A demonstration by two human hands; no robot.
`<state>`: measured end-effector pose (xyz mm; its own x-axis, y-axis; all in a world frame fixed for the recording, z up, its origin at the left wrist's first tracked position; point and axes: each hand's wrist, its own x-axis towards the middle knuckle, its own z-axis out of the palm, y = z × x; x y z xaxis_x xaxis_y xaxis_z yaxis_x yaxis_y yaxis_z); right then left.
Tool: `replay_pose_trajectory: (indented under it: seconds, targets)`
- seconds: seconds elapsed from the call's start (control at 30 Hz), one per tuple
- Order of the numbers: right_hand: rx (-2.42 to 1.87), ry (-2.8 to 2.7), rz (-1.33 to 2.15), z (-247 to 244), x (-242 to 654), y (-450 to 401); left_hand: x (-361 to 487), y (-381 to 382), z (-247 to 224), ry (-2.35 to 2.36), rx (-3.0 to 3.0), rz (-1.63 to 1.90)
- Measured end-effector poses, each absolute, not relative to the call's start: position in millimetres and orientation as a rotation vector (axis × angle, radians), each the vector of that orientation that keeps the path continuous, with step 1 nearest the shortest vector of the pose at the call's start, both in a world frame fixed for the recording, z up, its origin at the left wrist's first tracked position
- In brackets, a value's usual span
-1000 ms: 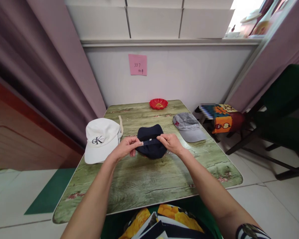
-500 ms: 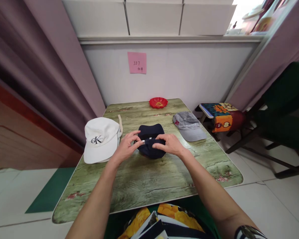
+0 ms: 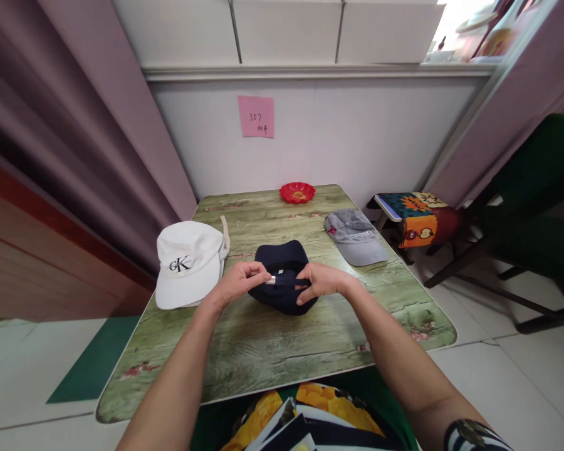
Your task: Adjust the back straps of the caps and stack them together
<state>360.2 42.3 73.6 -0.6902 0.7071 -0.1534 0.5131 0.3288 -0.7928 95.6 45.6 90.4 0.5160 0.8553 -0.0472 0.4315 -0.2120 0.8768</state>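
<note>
A dark navy cap (image 3: 284, 299) is in front of me at the middle of the table, its inside and back strap turned toward me. My left hand (image 3: 239, 282) pinches the strap's left end, beside a small white piece on it. On the other side my right hand (image 3: 319, 282) grips the cap's edge by the strap, thumb in front and fingers partly hidden inside. Close to my left hand sits a white cap (image 3: 190, 250) with black letters and a loose beige strap. Farther right lies a grey cap (image 3: 355, 237), its brim toward me.
The caps are on a green wood-patterned table (image 3: 249, 369). A red scalloped dish (image 3: 297, 193) stands at its far edge. Beyond is a wall with a pink note (image 3: 255, 117). A covered stool (image 3: 413, 219) and a dark chair (image 3: 531, 250) are at the right.
The navy cap has tilted and come slightly nearer to me, showing more of its strap. My left hand has closed into a tighter pinch, and both hands have lowered a little.
</note>
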Motion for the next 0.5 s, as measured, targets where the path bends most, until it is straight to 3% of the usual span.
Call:
replay_pose_trajectory:
  seconds: [0.33, 0.5]
  targets:
    - [-0.919, -2.102, 1.289, 81.5, 338.2, 38.4, 101.2, 41.5, 90.9, 1.041, 1.902, 0.566]
    - [-1.023, -1.888, 1.161, 71.3, 325.0, 41.6, 100.8, 34.4, 94.2, 1.096, 1.897, 0.841]
